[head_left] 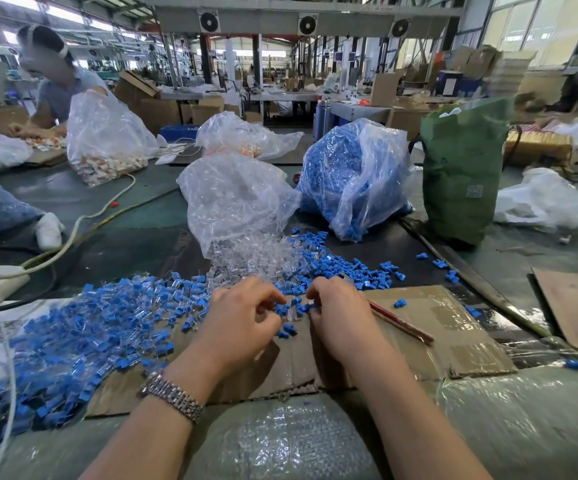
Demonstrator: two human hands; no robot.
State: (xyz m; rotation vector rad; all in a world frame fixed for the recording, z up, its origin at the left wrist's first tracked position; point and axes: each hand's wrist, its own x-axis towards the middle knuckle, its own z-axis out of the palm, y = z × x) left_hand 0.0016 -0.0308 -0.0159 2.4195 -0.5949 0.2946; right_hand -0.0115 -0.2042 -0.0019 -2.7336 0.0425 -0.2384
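Observation:
My left hand (242, 317) and my right hand (336, 310) hover close together over a flattened cardboard sheet (419, 327). Between their fingertips lie a few small blue plugs and a clear plastic piece (292, 311). The right hand's fingers curl round small blue and clear pieces. The left hand's fingers are curled above the plugs; what they pinch is hidden. A large heap of joined blue-and-clear pieces (83, 334) spreads at my left. Loose blue plugs (356, 268) and clear pieces (246, 265) lie just beyond my hands.
A clear bag of clear parts (235, 202) and a bag of blue plugs (349, 178) stand behind. A green sack (460, 174) is at right. A red pencil (401, 322) lies on the cardboard. Cables (83, 220) cross the left. A person (58, 84) works far left.

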